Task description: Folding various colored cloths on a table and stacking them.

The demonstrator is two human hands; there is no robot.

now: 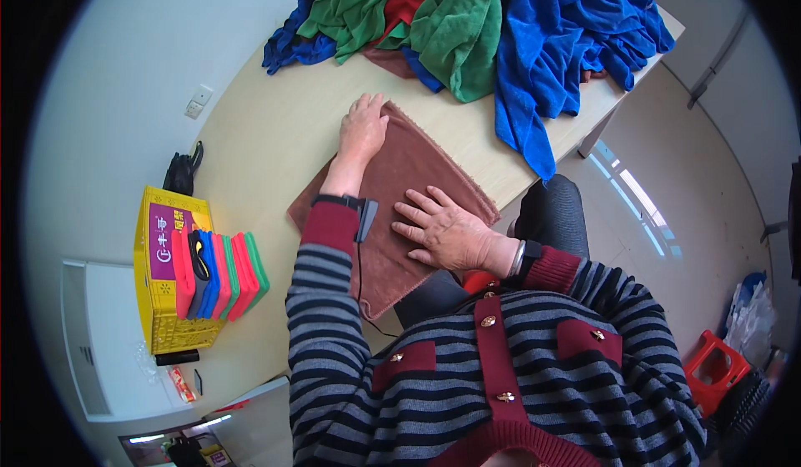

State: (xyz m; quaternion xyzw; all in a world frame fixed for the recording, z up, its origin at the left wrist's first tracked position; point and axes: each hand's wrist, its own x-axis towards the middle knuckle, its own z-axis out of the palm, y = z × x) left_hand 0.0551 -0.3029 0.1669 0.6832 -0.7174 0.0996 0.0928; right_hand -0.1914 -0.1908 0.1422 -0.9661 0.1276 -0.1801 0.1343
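Observation:
A brown cloth (421,163) is spread on the pale table in front of me, one corner hanging past the near edge. My left hand (363,133) rests on its far left part, fingers extended toward the far corner and lying on the fabric. Flat on the right part of the same cloth is my right hand (450,232), with its fingers spread. Neither hand holds anything. Beyond them lies a heap of loose cloths: green ones (459,33), blue ones (555,50) and some red and brown pieces.
At the left of the table (250,142) stands a yellow box (154,300) with folded coloured cloths (221,275) against it. A black pouch (179,171) lies behind the box. One blue cloth hangs over the table's right edge. A red stool (717,371) stands on the floor, lower right.

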